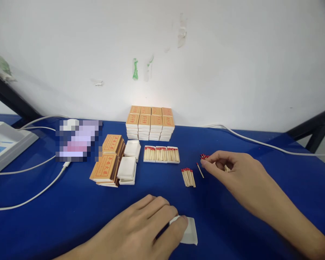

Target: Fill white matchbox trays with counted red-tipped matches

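Here, matches [189,178]: slim, pale-stemmed, red-headed | right hand [239,173]: pinching a bunch [204,156] | left hand [151,224]: gripping white tray [190,232]

Left hand [151,224]: one, set low near the centre, back turned upward; fingers bent and laid close together, thumb [176,231] stretched toward the right, its tip placed near the index fingertip. Left wrist [90,249]: partly cut off by the bottom edge. Right hand [235,169]: one, held farther forward; thumb and index finger closed in a pinch, other fingers curled (partly hidden from view). Right forearm [295,222]: bare, slanted in from the lower right corner.
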{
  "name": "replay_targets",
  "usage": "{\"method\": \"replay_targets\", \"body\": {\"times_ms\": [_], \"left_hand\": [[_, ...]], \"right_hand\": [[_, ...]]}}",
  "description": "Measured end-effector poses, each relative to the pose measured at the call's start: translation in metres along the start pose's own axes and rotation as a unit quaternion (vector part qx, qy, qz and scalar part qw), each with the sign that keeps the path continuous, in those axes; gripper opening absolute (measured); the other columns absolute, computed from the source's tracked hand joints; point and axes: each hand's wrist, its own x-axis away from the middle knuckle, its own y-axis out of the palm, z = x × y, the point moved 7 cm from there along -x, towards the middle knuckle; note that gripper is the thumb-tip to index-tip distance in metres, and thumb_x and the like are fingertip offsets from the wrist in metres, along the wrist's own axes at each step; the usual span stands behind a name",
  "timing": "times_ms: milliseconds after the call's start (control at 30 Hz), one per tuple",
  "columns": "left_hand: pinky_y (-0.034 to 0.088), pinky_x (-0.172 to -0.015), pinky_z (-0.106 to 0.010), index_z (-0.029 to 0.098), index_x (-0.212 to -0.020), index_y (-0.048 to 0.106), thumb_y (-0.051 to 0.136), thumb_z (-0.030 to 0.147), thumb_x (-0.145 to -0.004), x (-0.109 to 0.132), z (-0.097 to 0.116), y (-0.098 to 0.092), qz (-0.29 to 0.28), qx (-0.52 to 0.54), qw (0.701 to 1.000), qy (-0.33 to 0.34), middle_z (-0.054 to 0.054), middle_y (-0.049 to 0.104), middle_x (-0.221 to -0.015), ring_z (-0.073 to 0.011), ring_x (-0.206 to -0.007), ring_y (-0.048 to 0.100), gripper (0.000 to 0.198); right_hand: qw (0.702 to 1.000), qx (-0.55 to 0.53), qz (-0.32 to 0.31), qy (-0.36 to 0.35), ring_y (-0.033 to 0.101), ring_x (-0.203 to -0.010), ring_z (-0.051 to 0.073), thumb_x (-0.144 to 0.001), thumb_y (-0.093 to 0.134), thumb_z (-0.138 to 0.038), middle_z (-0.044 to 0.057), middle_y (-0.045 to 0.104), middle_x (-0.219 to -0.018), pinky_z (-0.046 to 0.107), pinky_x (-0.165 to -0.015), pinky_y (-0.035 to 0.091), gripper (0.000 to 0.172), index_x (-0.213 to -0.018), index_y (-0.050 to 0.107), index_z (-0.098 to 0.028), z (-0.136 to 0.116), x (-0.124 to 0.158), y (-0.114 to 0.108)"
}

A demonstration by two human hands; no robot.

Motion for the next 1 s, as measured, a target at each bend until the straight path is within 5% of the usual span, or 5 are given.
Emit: {"method": "replay_targets", "body": {"times_ms": [133,300,633,1000], "left_hand": [[0.068,-0.100,-0.046,0.013,-0.141,0.069,0.046,0.010,-0.119,-0.002,0.000,0.000,-0.006,0.000,1.000,-0.004,-0.006,0.080,-0.119,-0.0267,-0.108,0.079,0.032],[0.069,-0.098,-0.046,0.013,-0.139,0.070,0.047,0.011,-0.119,0.001,0.001,-0.001,-0.003,0.010,1.000,-0.003,-0.006,0.080,-0.119,-0.0275,-0.107,0.079,0.031],[0.069,-0.097,-0.045,0.012,-0.137,0.069,0.055,0.013,-0.116,0.004,0.002,0.003,0.008,0.021,1.000,0.008,-0.007,0.077,-0.112,-0.0272,-0.104,0.078,0.025],[0.069,-0.097,-0.047,0.012,-0.141,0.068,0.049,0.014,-0.119,0.004,-0.001,0.005,-0.020,0.014,1.000,0.002,-0.006,0.076,-0.114,-0.0271,-0.104,0.077,0.029]], "right_hand": [[0.991,0.106,-0.030,0.070,0.069,-0.079,0.029,-0.096,0.073,-0.056,0.003,0.077,-0.084,0.038,-0.064,0.042,0.025,-0.094,0.087,-0.034,0.010,0.002,0.008],[0.984,0.141,-0.064,0.089,0.069,-0.084,0.030,-0.098,0.072,-0.042,0.004,0.079,-0.088,0.038,-0.065,0.039,0.020,-0.086,0.085,-0.033,-0.002,0.006,0.015],[0.994,-0.055,-0.090,0.015,0.050,-0.063,0.019,-0.089,0.071,-0.049,-0.001,0.063,-0.064,0.036,-0.063,0.034,0.028,-0.072,0.077,-0.028,-0.019,0.012,0.020],[0.995,-0.059,-0.079,0.018,0.049,-0.061,0.018,-0.086,0.068,-0.060,0.000,0.061,-0.062,0.036,-0.059,0.034,0.039,-0.065,0.070,-0.027,-0.028,0.014,0.021]]}}
